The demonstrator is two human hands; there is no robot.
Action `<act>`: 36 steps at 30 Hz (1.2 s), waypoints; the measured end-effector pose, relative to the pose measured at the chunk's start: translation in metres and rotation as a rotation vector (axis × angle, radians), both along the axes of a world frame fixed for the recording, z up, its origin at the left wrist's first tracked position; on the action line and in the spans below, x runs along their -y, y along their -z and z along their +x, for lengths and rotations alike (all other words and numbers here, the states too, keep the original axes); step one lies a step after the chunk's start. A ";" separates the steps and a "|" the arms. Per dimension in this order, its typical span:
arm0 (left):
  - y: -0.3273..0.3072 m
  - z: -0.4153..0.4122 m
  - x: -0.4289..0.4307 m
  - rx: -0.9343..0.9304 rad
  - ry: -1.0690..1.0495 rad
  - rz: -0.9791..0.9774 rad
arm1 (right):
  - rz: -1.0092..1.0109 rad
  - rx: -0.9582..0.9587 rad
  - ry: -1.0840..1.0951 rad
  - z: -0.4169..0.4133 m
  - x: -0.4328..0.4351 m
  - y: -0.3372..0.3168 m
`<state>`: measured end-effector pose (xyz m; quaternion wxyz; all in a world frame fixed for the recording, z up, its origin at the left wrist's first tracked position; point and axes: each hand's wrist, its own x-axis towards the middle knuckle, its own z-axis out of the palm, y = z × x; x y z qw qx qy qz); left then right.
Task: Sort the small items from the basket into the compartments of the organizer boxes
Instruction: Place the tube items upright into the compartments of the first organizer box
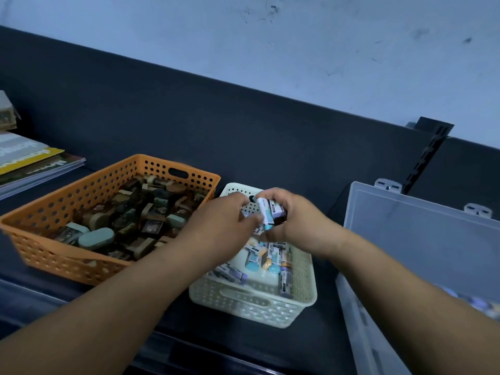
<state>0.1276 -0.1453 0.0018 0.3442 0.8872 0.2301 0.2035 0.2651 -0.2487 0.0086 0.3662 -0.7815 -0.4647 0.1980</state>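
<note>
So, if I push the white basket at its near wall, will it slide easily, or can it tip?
The white basket is thin perforated plastic and looks only partly filled with small wrapped items, so it is probably light and would slide. It is low and wide, so tipping seems unlikely. Both hands hold a few items above it, not steadying it.

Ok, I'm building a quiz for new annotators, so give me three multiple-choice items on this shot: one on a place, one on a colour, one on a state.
1. Where does the white basket stand?
A. right of the orange basket
B. inside it
C. on the magazines

2. What colour is the basket of wooden stamps?
A. blue
B. orange
C. black

3. What state is the clear organizer box in?
A. lid shut
B. upside down
C. lid open

Answers:
1 A, it sits beside it, on its right.
2 B, its perforated walls are orange.
3 C, its lid stands raised.
</note>
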 end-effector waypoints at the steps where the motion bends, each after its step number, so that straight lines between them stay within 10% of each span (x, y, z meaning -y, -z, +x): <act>1: -0.002 0.005 0.005 0.031 0.025 -0.123 | 0.027 0.008 -0.015 -0.005 0.005 -0.003; 13: -0.012 0.041 0.070 0.188 0.105 -0.705 | 0.241 -0.473 0.101 0.014 0.105 -0.016; 25: -0.025 0.076 0.139 0.179 0.176 -0.678 | 0.216 -0.465 0.189 0.042 0.190 -0.022; 36: -0.025 0.104 0.183 0.120 0.194 -0.564 | 0.116 -0.088 0.308 0.060 0.247 -0.019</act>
